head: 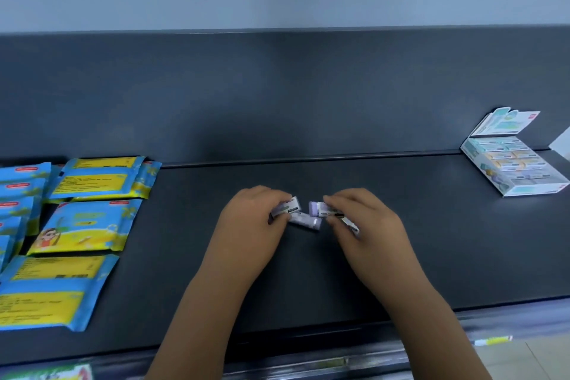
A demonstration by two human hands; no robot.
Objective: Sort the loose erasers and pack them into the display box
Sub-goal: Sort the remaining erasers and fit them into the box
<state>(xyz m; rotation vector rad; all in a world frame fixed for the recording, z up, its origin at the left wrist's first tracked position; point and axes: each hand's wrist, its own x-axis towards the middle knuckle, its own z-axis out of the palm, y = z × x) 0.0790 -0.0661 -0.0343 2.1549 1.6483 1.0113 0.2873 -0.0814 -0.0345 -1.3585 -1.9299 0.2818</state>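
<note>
At the middle of a dark shelf [431,241], close to its front edge, I see two bare hands gathered over a small cluster of erasers. The left hand [253,225] has its fingers curled round a sleeved eraser [290,207], a little block in a white paper band with dark print. The right hand [370,225] pinches a lilac-tipped eraser [319,209] between fingertips and thumb. A second piece [351,225] pokes out beneath its fingers; I cannot tell whether that one is gripped or only lying under the hand. Between the two hands a loose eraser [305,221] lies flat on the shelf, just beside the one in the left hand. The display box [536,189] stands well apart at the far right, near the shelf's back wall, with its lid flap raised and rows of erasers inside. Blue and yellow packets [89,225] are spread over the left end of the shelf. I judge these erasers to be very light, firm and slightly rubbery, and not fragile. The paper sleeve is likely smoother than the bare coloured end and may slip along the block if squeezed from the tips. I would take each one across its long sides, over the sleeve, with thumb against fingers. Carrying several in one hand risks one dropping out on the way to the box.
</note>
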